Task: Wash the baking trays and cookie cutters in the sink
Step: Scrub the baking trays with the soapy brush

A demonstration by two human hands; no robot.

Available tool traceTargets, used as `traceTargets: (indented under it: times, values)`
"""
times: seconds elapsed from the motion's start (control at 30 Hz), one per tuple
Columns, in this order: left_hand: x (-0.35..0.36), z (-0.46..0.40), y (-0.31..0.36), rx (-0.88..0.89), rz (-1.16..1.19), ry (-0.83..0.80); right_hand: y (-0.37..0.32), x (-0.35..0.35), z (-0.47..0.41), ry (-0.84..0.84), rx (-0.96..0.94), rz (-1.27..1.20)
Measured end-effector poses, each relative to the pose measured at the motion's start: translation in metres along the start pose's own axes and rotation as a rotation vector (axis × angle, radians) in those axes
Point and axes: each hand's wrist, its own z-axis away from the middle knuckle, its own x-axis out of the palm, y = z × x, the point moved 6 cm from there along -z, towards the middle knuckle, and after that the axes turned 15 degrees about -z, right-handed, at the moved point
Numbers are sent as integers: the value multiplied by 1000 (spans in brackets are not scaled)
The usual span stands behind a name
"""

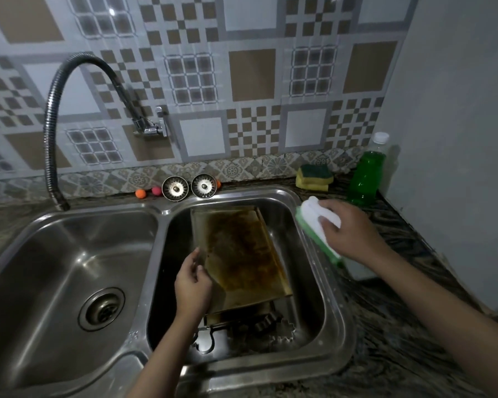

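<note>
A stained, browned baking tray [242, 254] stands tilted in the right basin of the steel double sink [332, 308], its far end leaning on the back wall. My left hand [191, 285] grips the tray's left rim. Beneath the tray's near end lie another tray's edge [227, 318] and metal cookie cutters [282, 330] on the basin floor. At the sink's right rim, my right hand [347, 234] grips the white handle of a scrubbing brush [314, 222] with a green base.
A flexible hose faucet [52, 124] arcs over the left basin [69, 268]. Two strainer plugs [189, 187] and small coloured balls [147, 192] sit behind the sink. Yellow-green sponges [314, 176] and a green soap bottle [367, 173] stand at the back right by a white wall.
</note>
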Motion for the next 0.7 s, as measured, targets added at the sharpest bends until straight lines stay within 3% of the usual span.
traceTargets:
  times: [0.13,0.27,0.4,0.47,0.6,0.7]
  values:
    - [10,4,9,39,42,-23,-49,69,18,-84,40,-229]
    - [6,11,18,66,76,-4,-59,129,23,-206,21,-134]
    - [3,24,20,139,118,-30,-39,121,-22,16,158,-42]
    - [2,20,16,120,130,6,-60,143,-17,-12,86,-71]
    - [-17,9,0,63,188,71,-91,171,11,-224,-159,-59]
    - [-14,17,1,96,202,1,-66,148,-36,-59,11,21]
